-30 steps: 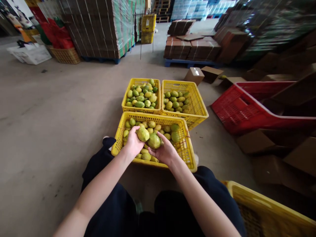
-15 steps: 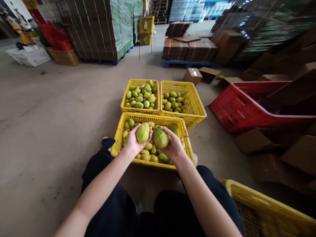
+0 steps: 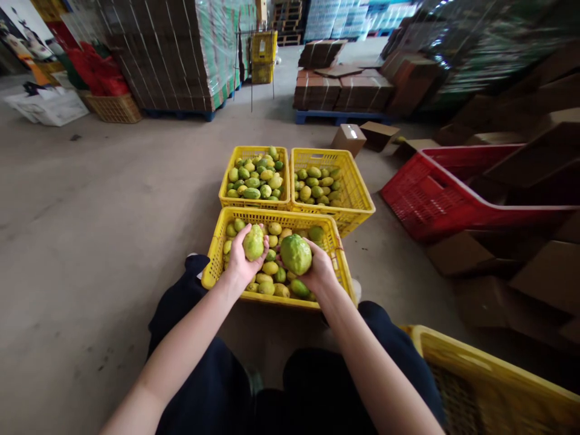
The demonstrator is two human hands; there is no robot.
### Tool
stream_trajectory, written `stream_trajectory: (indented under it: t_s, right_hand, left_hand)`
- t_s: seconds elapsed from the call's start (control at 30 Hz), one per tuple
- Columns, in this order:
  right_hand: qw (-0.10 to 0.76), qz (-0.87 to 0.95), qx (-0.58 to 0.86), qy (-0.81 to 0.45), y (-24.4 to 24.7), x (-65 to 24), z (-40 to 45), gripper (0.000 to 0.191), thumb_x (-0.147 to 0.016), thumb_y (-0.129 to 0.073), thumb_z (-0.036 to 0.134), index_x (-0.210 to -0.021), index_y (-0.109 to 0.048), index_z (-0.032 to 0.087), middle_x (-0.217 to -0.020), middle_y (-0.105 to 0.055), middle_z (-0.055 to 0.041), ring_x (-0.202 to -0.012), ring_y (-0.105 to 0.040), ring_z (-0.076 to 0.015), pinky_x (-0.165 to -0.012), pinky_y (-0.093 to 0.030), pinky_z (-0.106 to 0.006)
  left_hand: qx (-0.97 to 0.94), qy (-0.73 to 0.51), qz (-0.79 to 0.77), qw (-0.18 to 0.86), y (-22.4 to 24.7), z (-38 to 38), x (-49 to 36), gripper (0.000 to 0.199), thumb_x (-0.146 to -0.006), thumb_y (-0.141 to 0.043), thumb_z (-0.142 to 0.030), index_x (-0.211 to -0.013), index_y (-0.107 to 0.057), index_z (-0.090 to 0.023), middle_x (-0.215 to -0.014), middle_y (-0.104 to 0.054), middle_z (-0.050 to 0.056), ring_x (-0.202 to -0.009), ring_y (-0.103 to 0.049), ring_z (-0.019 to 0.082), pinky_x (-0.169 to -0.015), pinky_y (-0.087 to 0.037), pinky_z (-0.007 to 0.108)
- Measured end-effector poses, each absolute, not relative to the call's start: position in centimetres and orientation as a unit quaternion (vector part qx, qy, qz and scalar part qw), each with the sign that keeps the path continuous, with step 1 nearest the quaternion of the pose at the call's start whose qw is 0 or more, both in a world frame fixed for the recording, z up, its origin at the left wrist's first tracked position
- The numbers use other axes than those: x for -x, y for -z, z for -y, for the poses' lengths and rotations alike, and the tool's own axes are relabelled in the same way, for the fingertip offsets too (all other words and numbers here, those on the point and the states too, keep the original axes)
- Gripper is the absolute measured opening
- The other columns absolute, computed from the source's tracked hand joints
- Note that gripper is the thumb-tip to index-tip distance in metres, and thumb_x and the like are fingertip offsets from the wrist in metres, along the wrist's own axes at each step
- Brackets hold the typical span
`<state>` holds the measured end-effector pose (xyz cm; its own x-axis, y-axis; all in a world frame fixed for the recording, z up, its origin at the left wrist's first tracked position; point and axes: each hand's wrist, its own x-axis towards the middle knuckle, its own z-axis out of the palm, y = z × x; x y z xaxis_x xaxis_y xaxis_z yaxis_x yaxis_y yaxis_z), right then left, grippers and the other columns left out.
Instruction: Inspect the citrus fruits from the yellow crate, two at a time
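My left hand [image 3: 243, 257] is closed round a knobbly yellow-green fruit [image 3: 254, 243], whose exact kind I cannot tell. A rounder, greener fruit [image 3: 296, 254] with bumpy skin sits in my right hand [image 3: 318, 267], fingers wrapped behind it. Both hands are above a yellow plastic crate [image 3: 275, 214], which holds several more yellow and green fruits [image 3: 266, 288]. The two held fruits are apart, side by side. My forearms partly cover the crate's near corners.
Behind stand two yellow crates, one heaped with fruit [image 3: 252, 193], the other [image 3: 357, 181] part filled. A red crate [image 3: 421, 187] and cardboard boxes [image 3: 466, 254] are at the right. Another yellow crate [image 3: 489, 362] is at the lower right. Strapped cardboard [image 3: 339, 90] lies on a pallet behind.
My hands have moved a little apart, the left one shifting left. Both fruits appear turned in the hands, the right one now showing a more ribbed, greener side. The view has shifted slightly.
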<state>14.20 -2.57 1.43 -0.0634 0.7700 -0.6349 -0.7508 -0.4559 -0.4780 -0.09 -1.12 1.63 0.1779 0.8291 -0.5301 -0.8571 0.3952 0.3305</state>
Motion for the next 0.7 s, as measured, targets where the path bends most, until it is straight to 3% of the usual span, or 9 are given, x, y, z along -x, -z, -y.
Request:
stream_trajectory:
  t_s: [0.13,0.3,0.5,0.7]
  right_hand:
    - [0.528,0.010,0.438,-0.728,-1.9,-14.1,2.8,0.021,-0.089,-0.046,0.027,-0.083,-0.064,0.018,-0.061,-0.070,-0.0047,-0.059,-0.068,-0.0217,-0.059,-0.059,-0.037]
    - [0.559,0.025,0.436,-0.705,-1.9,-14.3,2.9,0.004,-0.082,-0.060,0.022,-0.078,-0.061,0.020,-0.060,-0.068,0.0017,-0.056,-0.065,-0.0167,-0.062,-0.060,-0.033]
    - [0.538,-0.040,0.393,-0.745,-0.7,-14.8,2.4,0.022,-0.086,-0.045,0.028,-0.083,-0.064,0.017,-0.065,-0.071,-0.0081,-0.064,-0.069,-0.0243,-0.058,-0.059,-0.039]
    - [0.548,-0.075,0.411,-0.725,-1.1,-14.6,2.4,0.024,-0.088,-0.040,0.018,-0.091,-0.064,0.018,-0.062,-0.070,-0.0040,-0.061,-0.068,-0.0215,-0.062,-0.059,-0.038]
  left_hand:
    - [0.012,-0.535,-0.342,0.773,-1.1,1.1,0.0,0.020,-0.088,-0.055,-0.026,-0.093,-0.065,-0.010,-0.075,-0.068,0.006,-0.064,-0.067,0.014,-0.053,-0.055,0.019]
    - [0.040,-0.545,-0.365,0.753,-0.8,1.0,-0.1,0.023,-0.091,-0.049,-0.026,-0.097,-0.065,-0.010,-0.076,-0.070,0.008,-0.069,-0.070,0.017,-0.054,-0.056,0.020]
    - [0.059,-0.532,-0.335,0.775,-0.5,0.8,-0.3,0.026,-0.089,-0.042,-0.016,-0.103,-0.064,-0.012,-0.079,-0.070,0.008,-0.071,-0.069,0.016,-0.058,-0.056,0.022]
    - [0.059,-0.549,-0.366,0.749,-0.9,1.0,-0.5,0.016,-0.088,-0.052,-0.024,-0.092,-0.065,-0.015,-0.076,-0.067,0.004,-0.066,-0.067,0.014,-0.060,-0.057,0.022]
